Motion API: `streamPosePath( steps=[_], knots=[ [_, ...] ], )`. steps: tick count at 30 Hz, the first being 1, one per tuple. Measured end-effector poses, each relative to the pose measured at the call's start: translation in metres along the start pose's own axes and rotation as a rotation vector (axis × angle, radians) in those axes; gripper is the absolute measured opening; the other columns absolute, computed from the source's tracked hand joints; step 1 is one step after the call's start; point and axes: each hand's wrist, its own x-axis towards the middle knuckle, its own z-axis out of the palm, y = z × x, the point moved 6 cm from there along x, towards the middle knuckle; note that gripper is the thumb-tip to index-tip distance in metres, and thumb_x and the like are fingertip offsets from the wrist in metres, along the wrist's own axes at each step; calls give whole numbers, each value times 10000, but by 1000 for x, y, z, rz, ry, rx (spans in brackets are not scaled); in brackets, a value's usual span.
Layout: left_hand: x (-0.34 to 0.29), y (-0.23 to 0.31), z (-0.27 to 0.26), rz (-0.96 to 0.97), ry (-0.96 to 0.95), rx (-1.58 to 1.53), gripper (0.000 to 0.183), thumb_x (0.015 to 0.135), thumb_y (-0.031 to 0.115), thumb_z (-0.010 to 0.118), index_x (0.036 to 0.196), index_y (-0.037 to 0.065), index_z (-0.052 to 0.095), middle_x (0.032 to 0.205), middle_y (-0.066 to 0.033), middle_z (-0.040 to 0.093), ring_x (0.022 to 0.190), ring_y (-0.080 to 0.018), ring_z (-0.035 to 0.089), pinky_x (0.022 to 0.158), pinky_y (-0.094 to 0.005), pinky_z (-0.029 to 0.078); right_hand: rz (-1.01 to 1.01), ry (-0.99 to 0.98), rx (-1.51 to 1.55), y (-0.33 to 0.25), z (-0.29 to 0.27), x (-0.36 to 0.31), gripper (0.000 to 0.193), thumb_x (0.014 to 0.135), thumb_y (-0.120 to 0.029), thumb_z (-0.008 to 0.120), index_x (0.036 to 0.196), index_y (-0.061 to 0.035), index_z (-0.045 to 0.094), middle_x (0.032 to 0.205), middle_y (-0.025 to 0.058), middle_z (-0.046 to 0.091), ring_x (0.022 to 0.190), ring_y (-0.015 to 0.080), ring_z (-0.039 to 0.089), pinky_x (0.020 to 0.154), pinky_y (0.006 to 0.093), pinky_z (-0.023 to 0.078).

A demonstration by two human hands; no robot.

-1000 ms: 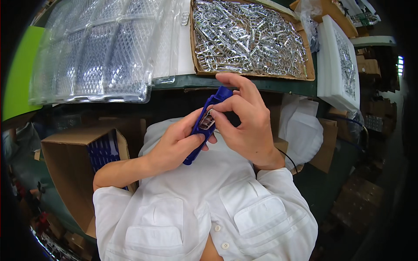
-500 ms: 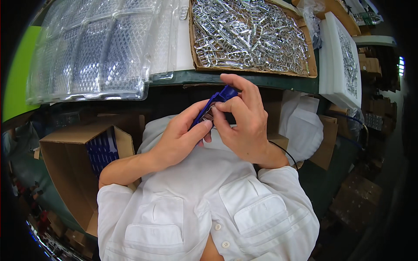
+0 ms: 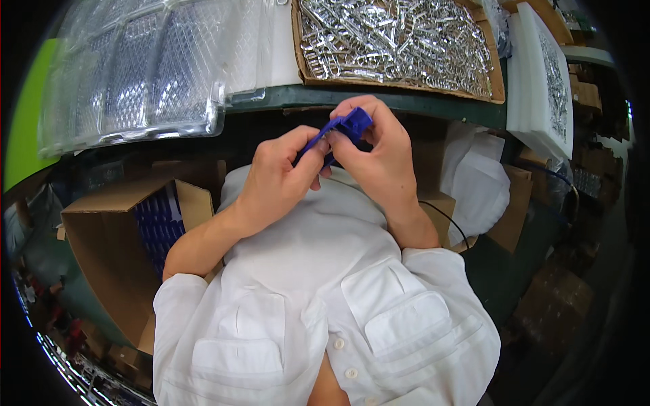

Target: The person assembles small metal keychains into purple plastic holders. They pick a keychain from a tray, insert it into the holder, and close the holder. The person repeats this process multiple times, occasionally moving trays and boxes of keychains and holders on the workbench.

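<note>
Both hands hold a dark blue plastic part [image 3: 357, 123] in front of my chest, just short of the bench edge. It is long and narrow, with a wider, boxy far end. My left hand [image 3: 279, 170] is closed round its near, slim end, thumb on top. Around the boxy end curl the fingers of my right hand [image 3: 380, 150], its thumb pressed into the part's middle close to my left thumb. Whatever lies under the thumbs is mostly hidden. Beyond the hands, a shallow cardboard tray [image 3: 502, 86] holds a heap of shiny metal clips [image 3: 399, 44].
Clear plastic trays [image 3: 159, 74] are stacked on the bench at the left. White foam sheets [image 3: 535, 81] stand at the right, with metal pieces on them. By my left arm an open carton [image 3: 101, 243] contains blue parts [image 3: 157, 227]. White bags [image 3: 477, 186] hang at the right.
My hands and the blue part have moved slightly away from my body. The raised fingers of my right hand have folded round the boxy end. A metal piece between the fingers is now mostly hidden.
</note>
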Motion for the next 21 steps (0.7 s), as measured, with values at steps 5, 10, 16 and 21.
streamPosePath(
  steps=[5,10,16,21],
  knots=[
    [12,-11,-3,-54,12,-75,187,1065,145,606,1114,-17,686,822,-44,692,663,-62,617,592,-239,498,40,-5,11,7,3,8,199,878,25,716,1042,20,604,957,82,691,776,104,688,658,259,581],
    [-5,1,-5,-196,-218,-351,446,1075,348,562,1338,-9,608,1052,-113,726,785,-138,710,680,-246,545,217,-34,252,7,-3,11,225,884,20,722,1079,28,610,975,72,702,835,103,685,716,264,580],
    [-20,5,-18,-327,-376,-436,606,1053,415,522,1417,-69,539,1136,-181,710,862,-202,732,772,-276,570,163,-70,271,-4,-9,10,292,890,13,750,1150,24,618,1090,73,690,956,111,669,838,283,562],
    [-27,59,-29,187,-127,281,538,941,73,706,1446,-26,551,1136,-150,681,928,-221,689,815,-302,555,57,-264,580,-24,-15,0,531,926,-18,744,1405,32,521,1344,150,626,1182,182,636,1025,337,520]
  ],
)
